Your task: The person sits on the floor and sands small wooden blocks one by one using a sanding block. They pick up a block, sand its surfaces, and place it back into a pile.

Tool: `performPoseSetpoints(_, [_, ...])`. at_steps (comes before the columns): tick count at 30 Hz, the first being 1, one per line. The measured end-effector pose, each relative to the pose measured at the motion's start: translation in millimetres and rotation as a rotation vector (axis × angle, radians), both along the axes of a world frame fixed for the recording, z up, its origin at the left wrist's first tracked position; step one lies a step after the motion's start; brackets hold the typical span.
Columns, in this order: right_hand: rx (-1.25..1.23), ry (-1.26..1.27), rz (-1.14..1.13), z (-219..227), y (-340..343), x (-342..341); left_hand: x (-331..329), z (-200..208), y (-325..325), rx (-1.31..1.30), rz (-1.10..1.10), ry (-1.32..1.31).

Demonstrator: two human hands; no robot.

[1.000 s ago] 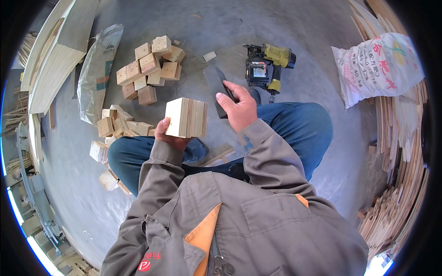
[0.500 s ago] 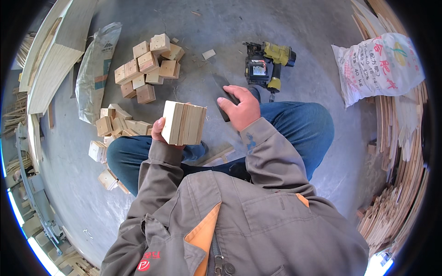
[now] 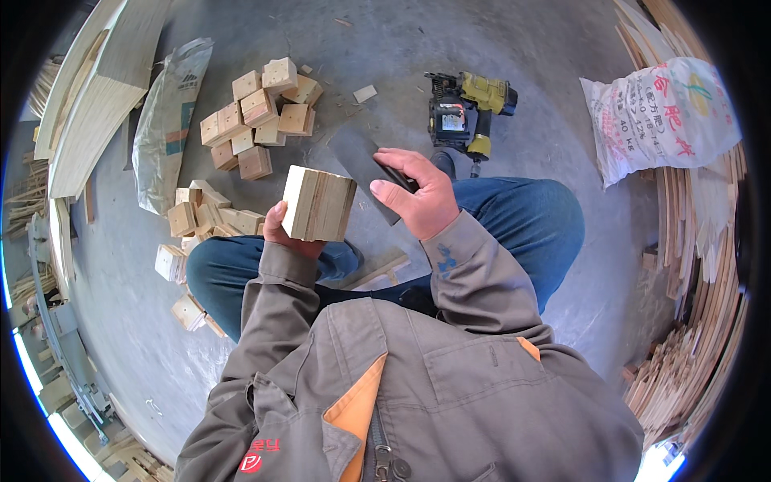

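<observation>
My left hand (image 3: 283,226) is closed around the lower left side of a block of stacked plywood squares (image 3: 320,205), holding it tilted above my lap. In my right hand (image 3: 418,191) is a flat dark tool (image 3: 353,157) with a broad grey plate and a black grip; it resembles a trowel, but its exact kind is unclear. My fingers and thumb close around the grip. The plate lies just right of the block, its edge angled toward it; whether they touch, I cannot tell. A pile of similar wooden blocks (image 3: 259,108) sits on the floor beyond my left hand.
More blocks (image 3: 205,213) lie beside my left knee. A yellow and black nail gun (image 3: 474,108) rests beyond my right knee. A white printed sack (image 3: 662,116) leans on stacked wood strips (image 3: 699,241) at right. Plywood sheets (image 3: 104,88) and a plastic bag (image 3: 169,128) are at left.
The flat tool has turned, its plate now showing broader and reaching further left toward the block. My right hand has tilted with it. The block has shifted slightly up and left.
</observation>
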State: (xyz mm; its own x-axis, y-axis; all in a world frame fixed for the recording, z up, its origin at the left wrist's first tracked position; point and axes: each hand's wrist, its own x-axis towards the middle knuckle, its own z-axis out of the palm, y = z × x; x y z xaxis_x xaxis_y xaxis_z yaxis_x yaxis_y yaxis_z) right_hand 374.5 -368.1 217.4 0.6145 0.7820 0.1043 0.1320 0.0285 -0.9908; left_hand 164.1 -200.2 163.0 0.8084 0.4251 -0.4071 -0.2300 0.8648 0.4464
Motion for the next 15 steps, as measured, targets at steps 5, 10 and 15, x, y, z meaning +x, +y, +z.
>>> performPoseSetpoints(5, [-0.120, 0.023, -0.012, -3.8, 2.2, -0.8, 5.1, 2.8, -4.4, -0.037, 0.072, 0.066])
performPoseSetpoints(10, [-0.180, 0.079, -0.065, -9.6, 2.4, -1.6, 18.8, 15.2, -3.4, -0.163, 0.202, 0.183])
performPoseSetpoints(15, [0.040, 0.215, -0.012, 1.4, 4.5, -3.4, 23.4, 25.4, -1.2, -0.146, 0.053, 0.084])
